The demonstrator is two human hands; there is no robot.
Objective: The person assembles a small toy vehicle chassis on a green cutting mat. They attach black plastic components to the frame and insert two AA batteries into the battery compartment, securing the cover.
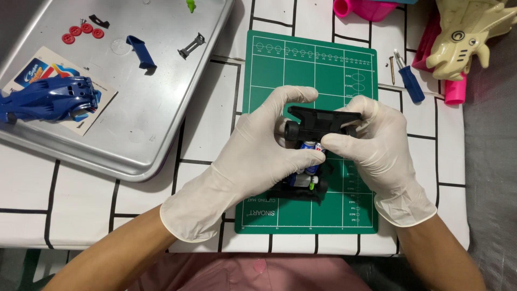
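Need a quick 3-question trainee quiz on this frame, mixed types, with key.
1. True or false: both gloved hands, left hand and right hand, grip the black toy car chassis over the green cutting mat.
2. The blue car body shell lies: A) on the mat B) in the metal tray C) in the right hand
3. What colour are the four small wheels in the tray?

Key: 1 true; 2 B; 3 red

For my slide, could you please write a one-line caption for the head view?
Two gloved hands, left hand and right hand, hold a black toy car chassis above a green cutting mat.
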